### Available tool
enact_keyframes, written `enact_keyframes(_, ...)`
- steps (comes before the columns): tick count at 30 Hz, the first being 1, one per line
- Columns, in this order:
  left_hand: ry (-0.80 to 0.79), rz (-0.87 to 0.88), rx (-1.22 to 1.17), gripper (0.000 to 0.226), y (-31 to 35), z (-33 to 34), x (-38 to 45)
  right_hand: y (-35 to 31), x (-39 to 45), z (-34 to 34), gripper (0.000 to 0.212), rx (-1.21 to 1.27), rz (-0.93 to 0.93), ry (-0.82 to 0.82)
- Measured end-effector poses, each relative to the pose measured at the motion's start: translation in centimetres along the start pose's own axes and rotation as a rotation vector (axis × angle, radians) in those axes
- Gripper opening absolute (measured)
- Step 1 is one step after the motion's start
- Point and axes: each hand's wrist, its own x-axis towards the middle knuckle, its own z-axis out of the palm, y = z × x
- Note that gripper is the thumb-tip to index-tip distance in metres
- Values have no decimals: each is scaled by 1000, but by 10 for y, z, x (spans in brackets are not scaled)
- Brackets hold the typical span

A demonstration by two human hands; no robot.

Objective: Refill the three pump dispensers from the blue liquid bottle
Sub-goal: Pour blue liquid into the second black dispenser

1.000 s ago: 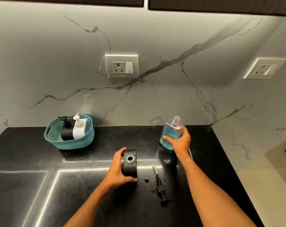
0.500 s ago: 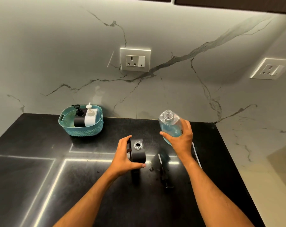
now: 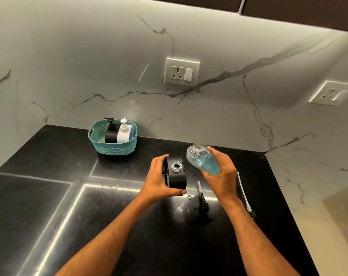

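A black dispenser [image 3: 176, 177] with its pump off and its round neck open stands on the black counter [image 3: 69, 206]. My left hand [image 3: 159, 180] grips its left side. My right hand [image 3: 219, 172] holds the clear bottle of blue liquid [image 3: 203, 161] tilted left, its uncapped mouth just above and right of the dispenser's neck. A black pump head with tube [image 3: 202, 198] lies on the counter right of the dispenser. Another pump with a long tube [image 3: 245, 194] lies further right, partly hidden by my right forearm.
A teal basket [image 3: 113, 147] at the back left holds a black pump dispenser [image 3: 111, 132] and a white one [image 3: 123, 132]. A small round cap [image 3: 189, 196] lies by the dispenser. Wall sockets sit on the marble backsplash. The counter's right edge runs near my right arm.
My right hand has lifted the bottle off the counter, carried it left and tilted its mouth toward the dispenser's neck. My left hand has kept its hold on the dispenser.
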Motion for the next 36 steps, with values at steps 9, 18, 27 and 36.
enact_keyframes(9,16,34,26,128,13,-1,-7,-7,-10,-13,77,-197,-120,-23)
enact_keyframes(18,14,40,51,128,22,0,-9,-4,-12,-23,81,-294,-145,-50)
enact_keyframes(27,-4,32,78,127,25,-1,-10,-5,-13,-28,83,-336,-172,-55)
enact_keyframes(36,-44,-2,63,126,25,-1,-11,-5,-11,-34,81,-390,-210,-89)
